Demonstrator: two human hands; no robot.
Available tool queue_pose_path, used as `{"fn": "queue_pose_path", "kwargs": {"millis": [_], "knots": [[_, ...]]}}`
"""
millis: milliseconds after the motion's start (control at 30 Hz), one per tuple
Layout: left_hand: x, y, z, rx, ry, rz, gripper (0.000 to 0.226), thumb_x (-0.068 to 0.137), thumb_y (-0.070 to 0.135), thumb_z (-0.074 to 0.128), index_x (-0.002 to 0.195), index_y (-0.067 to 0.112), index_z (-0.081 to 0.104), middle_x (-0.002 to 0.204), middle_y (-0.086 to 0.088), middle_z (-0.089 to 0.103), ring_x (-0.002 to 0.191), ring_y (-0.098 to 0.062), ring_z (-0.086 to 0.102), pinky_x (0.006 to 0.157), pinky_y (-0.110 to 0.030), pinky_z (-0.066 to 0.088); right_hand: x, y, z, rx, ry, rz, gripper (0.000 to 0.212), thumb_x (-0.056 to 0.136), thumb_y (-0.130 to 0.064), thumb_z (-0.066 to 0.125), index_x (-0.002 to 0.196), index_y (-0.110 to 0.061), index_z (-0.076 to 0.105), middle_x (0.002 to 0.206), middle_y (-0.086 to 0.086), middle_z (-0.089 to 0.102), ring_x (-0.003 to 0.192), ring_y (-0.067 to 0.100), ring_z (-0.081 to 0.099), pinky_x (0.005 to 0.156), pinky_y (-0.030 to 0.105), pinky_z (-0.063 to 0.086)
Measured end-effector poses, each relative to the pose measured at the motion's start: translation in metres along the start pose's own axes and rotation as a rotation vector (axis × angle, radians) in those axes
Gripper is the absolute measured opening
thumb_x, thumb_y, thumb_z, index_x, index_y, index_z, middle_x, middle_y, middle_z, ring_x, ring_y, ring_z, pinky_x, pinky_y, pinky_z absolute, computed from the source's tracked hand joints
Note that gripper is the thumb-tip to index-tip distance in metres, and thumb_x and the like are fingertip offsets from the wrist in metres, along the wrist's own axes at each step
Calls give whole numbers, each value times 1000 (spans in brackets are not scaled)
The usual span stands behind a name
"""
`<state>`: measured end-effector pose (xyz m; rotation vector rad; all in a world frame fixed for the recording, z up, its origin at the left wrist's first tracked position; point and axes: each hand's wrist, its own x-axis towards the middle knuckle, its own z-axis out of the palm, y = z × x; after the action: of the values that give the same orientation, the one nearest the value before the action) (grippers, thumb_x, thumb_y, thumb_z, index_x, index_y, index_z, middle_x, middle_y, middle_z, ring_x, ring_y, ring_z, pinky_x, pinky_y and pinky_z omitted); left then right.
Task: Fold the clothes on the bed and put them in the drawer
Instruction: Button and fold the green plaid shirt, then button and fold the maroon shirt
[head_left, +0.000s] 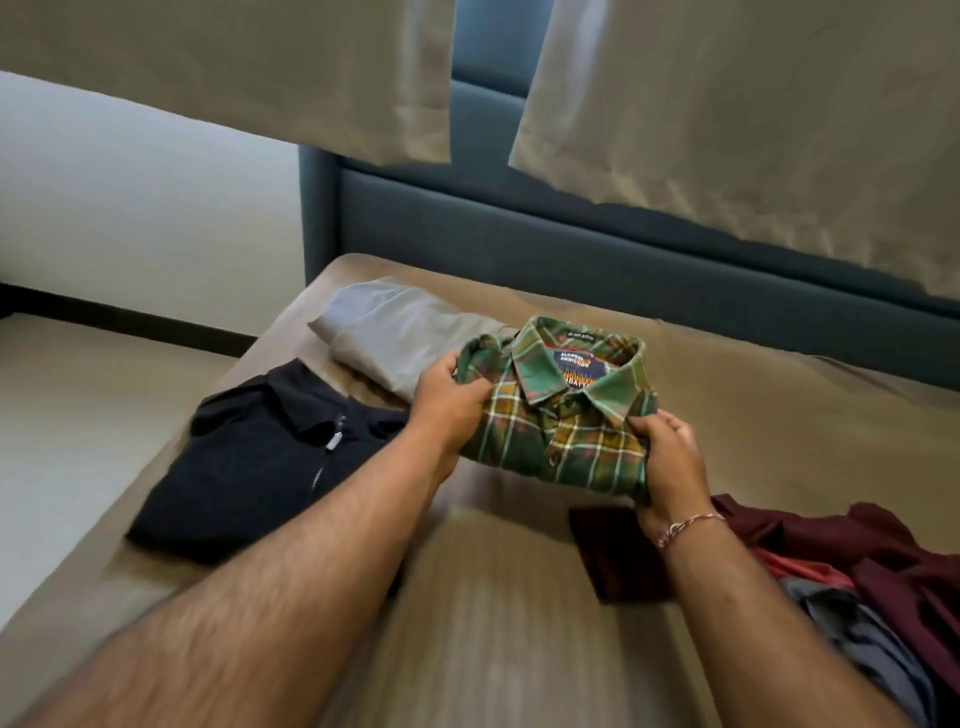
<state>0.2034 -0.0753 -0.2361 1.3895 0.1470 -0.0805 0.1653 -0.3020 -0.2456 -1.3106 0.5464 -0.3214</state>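
While both hands (449, 405) (667, 457) grip the folded plaid shirt (561, 415), black polo (260, 457) left, grey trousers (400, 338) behind, maroon pile (857, 551) right

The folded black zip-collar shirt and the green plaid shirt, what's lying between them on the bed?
In the head view, the left hand and its forearm cross that gap; under them only bare tan bedsheet separates the black zip-collar shirt from the green plaid shirt.

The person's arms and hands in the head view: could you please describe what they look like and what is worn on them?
Both forearms are bare and hairy, with no sleeves in view. The left hand wears nothing visible. The right hand has a thin pinkish thread bracelet around its wrist.
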Motion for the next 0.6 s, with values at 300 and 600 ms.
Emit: {"fn": "queue_pose_path", "kwargs": {"millis": [300, 600], "knots": [[64, -99, 89, 1337, -29, 804, 64, 103, 50, 37, 163, 33, 26, 173, -1, 19, 158, -23, 19, 122, -58, 19, 79, 57, -25, -1325, -92, -695, 73, 99, -63, 29, 163, -30, 22, 170, 8, 24, 153, 29, 29, 121, 46, 32], [84, -168, 90, 1472, -39, 766, 74, 103, 60, 31, 167, 31, 9, 176, -5, -2, 162, -25, 0, 123, -66, 6, 96, 104, -24, -1750, -102, -546, 73, 101, -61, 24, 165, -31, 7, 173, 5, 13, 152, 33, 33, 111, 59, 40]]}}
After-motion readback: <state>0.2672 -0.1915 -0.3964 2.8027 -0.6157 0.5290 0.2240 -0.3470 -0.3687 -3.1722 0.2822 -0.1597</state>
